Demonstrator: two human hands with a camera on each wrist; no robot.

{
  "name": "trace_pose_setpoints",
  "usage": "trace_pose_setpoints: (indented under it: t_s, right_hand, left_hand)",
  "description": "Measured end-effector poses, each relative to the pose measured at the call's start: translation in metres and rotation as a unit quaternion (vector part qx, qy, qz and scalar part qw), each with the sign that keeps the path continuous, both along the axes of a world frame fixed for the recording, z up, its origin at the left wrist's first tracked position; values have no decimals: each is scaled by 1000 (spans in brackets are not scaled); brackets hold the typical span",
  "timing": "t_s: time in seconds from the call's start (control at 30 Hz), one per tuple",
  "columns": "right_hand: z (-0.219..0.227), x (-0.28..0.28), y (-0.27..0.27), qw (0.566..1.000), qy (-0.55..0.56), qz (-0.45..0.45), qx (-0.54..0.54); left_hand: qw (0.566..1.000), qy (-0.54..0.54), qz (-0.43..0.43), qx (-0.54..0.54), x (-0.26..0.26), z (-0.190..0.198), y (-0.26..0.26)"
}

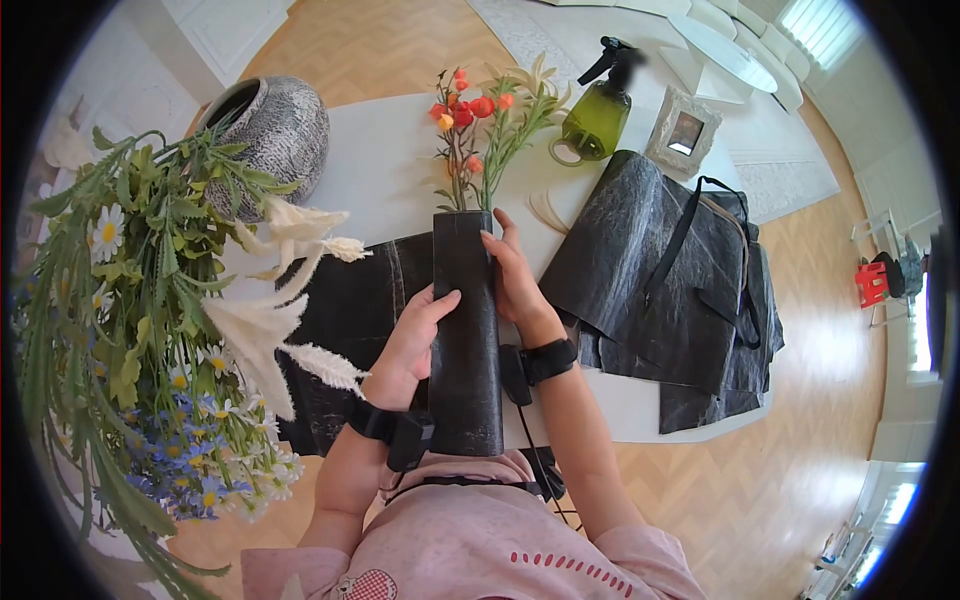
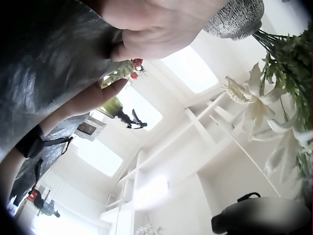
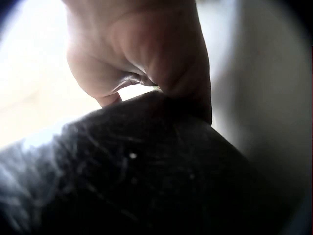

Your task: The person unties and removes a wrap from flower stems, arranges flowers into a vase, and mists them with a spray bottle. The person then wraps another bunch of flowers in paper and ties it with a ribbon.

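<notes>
Both hands hold a long, narrow bundle (image 1: 467, 335) of black marbled sheet with white streaks, in front of the torso. My left hand (image 1: 408, 338) grips its left edge with the thumb on top; its other fingers are mostly hidden. Farther up, my right hand (image 1: 515, 275) holds the right edge. In the right wrist view that hand (image 3: 142, 54) bends over the edge of the black sheet (image 3: 132, 166). Red and orange flowers (image 1: 463, 115) with green leaves show at the bundle's far end. More black sheet (image 1: 340, 320) lies flat beneath, at the left.
A grey textured vase (image 1: 275, 140) lies tilted at the back left, with white lilies (image 1: 265, 325), daisies and blue flowers nearer. Behind are a green spray bottle (image 1: 597, 125) and a stone-look frame (image 1: 684, 133). A black marbled pile (image 1: 650, 270) with a strap covers the white table's (image 1: 625, 405) right side.
</notes>
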State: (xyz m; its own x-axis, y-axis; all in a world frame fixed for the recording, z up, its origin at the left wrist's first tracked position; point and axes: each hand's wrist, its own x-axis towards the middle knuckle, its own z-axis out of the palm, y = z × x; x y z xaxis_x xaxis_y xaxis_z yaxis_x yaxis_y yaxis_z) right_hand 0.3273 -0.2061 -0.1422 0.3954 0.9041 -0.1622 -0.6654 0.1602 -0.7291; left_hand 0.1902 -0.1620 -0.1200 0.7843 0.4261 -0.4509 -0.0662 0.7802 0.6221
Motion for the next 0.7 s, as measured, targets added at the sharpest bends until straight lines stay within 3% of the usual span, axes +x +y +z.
trace_pose_setpoints:
  t_s: [0.37, 0.43, 0.47, 0.53, 0.57, 0.63, 0.67, 0.7]
  right_hand:
    - [-5, -6, 3, 995, -68, 24, -75]
    - [0, -5, 1, 924, -330, -125, -145]
    - [4, 0, -3, 925, -330, -124, -144]
    - [33, 5, -17, 786, -553, -108, -254]
    - [35, 6, -18, 808, -530, -54, -253]
    - [47, -4, -23, 807, -544, -9, -231]
    - [50, -8, -25, 802, -560, 35, -205]
    - [49, -12, -25, 766, -609, 33, -202]
  left_hand:
    - [1000, 4, -7, -6, -2, -16, 5]
    - [1000, 10, 8, 4, -4, -14, 6]
    - [1000, 3, -3, 15, -6, -14, 9]
    - [1000, -3, -14, 25, -8, -13, 11]
    - [998, 7, -7, 55, -7, -10, 10]
    - [997, 18, -3, 80, -8, -9, 9]
    - [999, -19, -10, 33, -8, -9, 9]
    - [998, -56, -16, -14, -8, -9, 10]
